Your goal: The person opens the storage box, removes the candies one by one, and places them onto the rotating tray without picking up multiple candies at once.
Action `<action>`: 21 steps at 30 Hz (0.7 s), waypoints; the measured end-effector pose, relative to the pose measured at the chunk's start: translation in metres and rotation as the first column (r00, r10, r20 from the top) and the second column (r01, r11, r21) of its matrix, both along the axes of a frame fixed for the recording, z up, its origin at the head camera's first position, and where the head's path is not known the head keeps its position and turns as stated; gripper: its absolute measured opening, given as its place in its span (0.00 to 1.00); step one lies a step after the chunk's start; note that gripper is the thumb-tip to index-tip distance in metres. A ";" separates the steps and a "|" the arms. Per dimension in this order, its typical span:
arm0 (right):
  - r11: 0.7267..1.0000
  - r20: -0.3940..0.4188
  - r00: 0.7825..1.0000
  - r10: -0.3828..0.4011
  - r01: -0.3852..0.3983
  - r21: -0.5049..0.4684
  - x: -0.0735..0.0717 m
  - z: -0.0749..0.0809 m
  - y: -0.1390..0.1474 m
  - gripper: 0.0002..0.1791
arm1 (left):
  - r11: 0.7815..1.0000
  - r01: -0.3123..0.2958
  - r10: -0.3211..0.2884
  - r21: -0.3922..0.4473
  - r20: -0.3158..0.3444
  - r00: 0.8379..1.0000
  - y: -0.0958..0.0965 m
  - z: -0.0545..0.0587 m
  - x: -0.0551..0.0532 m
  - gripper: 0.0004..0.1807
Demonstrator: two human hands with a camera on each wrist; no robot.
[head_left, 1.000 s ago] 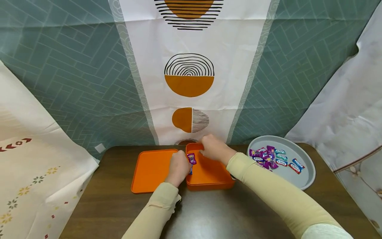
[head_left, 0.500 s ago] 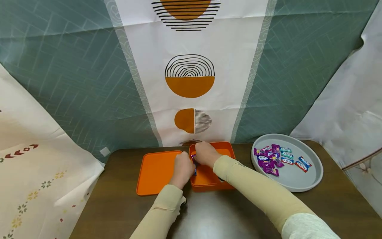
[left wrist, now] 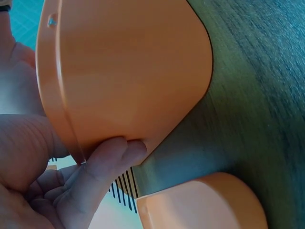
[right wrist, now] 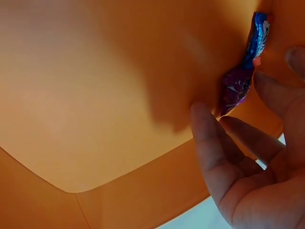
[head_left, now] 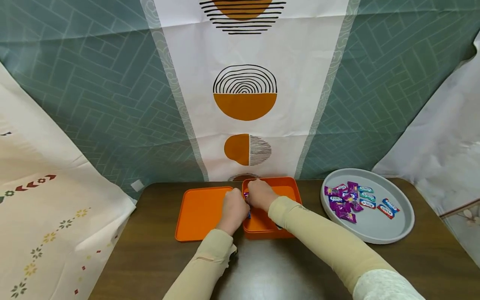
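My left hand (head_left: 233, 210) grips the left wall of a shallow orange box (head_left: 268, 235); in the left wrist view its fingers press the outer side near a corner. Inside the box my right hand (head_left: 261, 195) pinches a purple-wrapped candy (right wrist: 234, 90) lying along that wall, thumb at one end and fingertips at the other. A blue-wrapped candy (right wrist: 257, 40) lies end to end with it. A fingertip of the left hand shows inside the wall beside them. From the head view, both candies are mostly hidden by the hands.
Left of the box lies a flat orange lid (head_left: 202, 212). A round grey tray (head_left: 393, 223) at the right holds several purple candies (head_left: 343, 208) and small red, blue and green wrapped ones. A patterned cloth (head_left: 168, 125) hangs behind the wooden table (head_left: 150, 258).
My right hand has moved from the box's far side leftward and down onto the purple candy. My left hand stays on the box wall. The head view has shifted slightly.
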State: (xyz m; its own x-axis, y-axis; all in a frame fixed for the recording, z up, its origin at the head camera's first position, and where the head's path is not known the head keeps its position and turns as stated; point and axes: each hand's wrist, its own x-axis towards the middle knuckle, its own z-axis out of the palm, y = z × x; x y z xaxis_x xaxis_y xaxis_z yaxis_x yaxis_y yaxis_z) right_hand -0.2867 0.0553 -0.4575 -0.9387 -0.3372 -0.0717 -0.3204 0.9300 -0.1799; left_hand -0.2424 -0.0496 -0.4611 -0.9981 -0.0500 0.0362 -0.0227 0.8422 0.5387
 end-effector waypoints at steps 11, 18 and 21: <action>0.999 0.035 0.999 0.019 -0.020 0.037 -0.005 0.002 0.009 0.07 | 1.000 -0.020 0.021 -0.014 0.013 1.000 -0.001 0.003 -0.002 0.10; 0.997 0.076 0.996 0.041 -0.046 0.059 -0.002 0.002 0.016 0.08 | 1.000 -0.012 0.012 0.003 0.044 0.999 0.000 0.002 -0.002 0.11; 0.995 0.070 0.996 0.058 -0.063 0.073 0.001 0.001 0.018 0.09 | 1.000 -0.008 0.008 -0.002 0.047 0.999 0.001 0.000 -0.002 0.13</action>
